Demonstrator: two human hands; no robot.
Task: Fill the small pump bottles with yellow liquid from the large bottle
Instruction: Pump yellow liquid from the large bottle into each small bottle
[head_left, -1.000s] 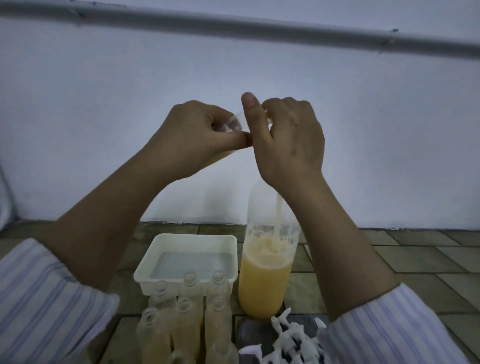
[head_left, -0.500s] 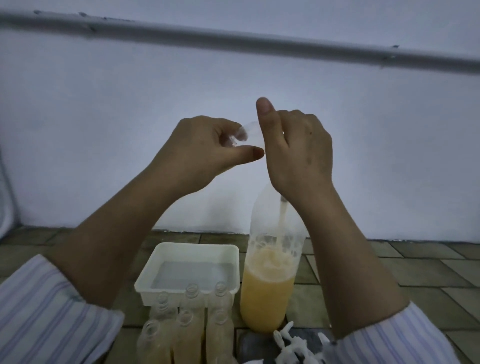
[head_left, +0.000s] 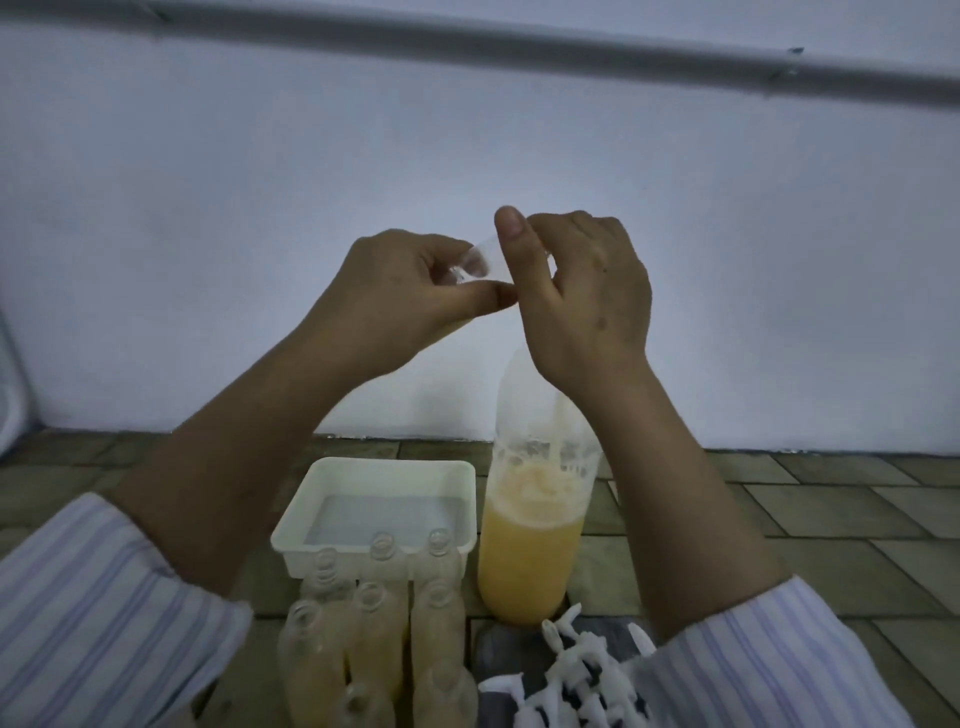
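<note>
The large clear bottle (head_left: 530, 551) stands on the tiled floor, about half full of yellow liquid with foam on top. A thin tube runs down inside it. My right hand (head_left: 587, 306) is closed over its top, which hides the neck and whatever sits on it. My left hand (head_left: 400, 296) holds a small clear bottle (head_left: 480, 262) tilted on its side, touching my right thumb. Several small open bottles (head_left: 374, 623) with yellowish liquid stand in a cluster at the bottom, left of the large bottle.
A white plastic tray (head_left: 322, 540) with shallow liquid sits behind the small bottles. A pile of white pump heads (head_left: 576, 675) lies on a dark cloth at the bottom right. A pale wall stands close behind.
Both hands sit lower in the frame and keep the same grip. The small bottle stays pressed against my right hand over the large bottle.
</note>
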